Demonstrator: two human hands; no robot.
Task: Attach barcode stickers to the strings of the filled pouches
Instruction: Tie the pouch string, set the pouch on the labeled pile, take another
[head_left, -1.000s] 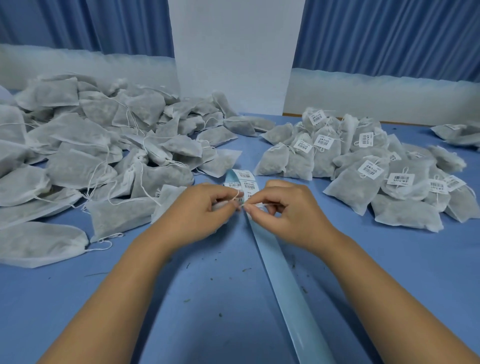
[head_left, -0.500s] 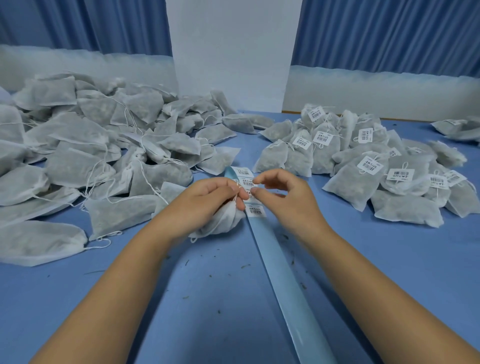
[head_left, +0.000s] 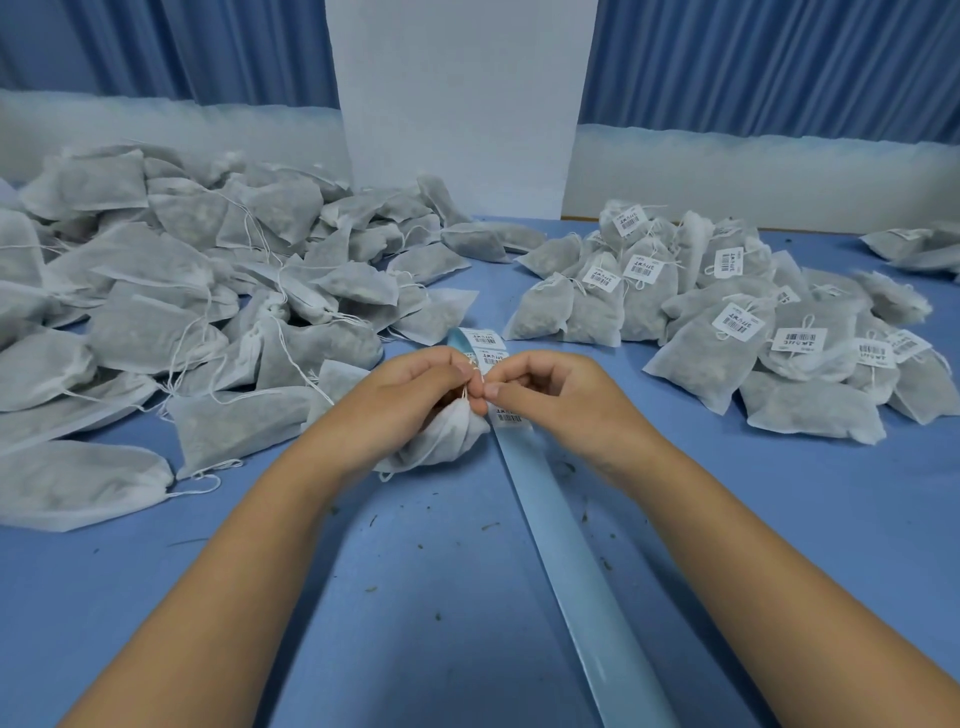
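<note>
My left hand (head_left: 400, 395) grips a filled white pouch (head_left: 441, 441) just above the table, its thin string (head_left: 470, 382) coming up between my fingers. My right hand (head_left: 550, 395) pinches that string beside my left fingertips. Under both hands runs a long pale blue backing strip (head_left: 561, 551) with barcode stickers (head_left: 488, 340) on its far end. One sticker (head_left: 511, 418) lies on the strip just below my right thumb.
A big heap of untagged pouches (head_left: 171, 291) fills the left of the blue table (head_left: 415, 623). Pouches with barcode tags (head_left: 737, 322) are piled on the right. A white panel (head_left: 462, 104) stands at the back. Small crumbs dot the table.
The pouch has come up into view under my left hand. Both hands moved slightly nearer me and my right fingers closed in on the string.
</note>
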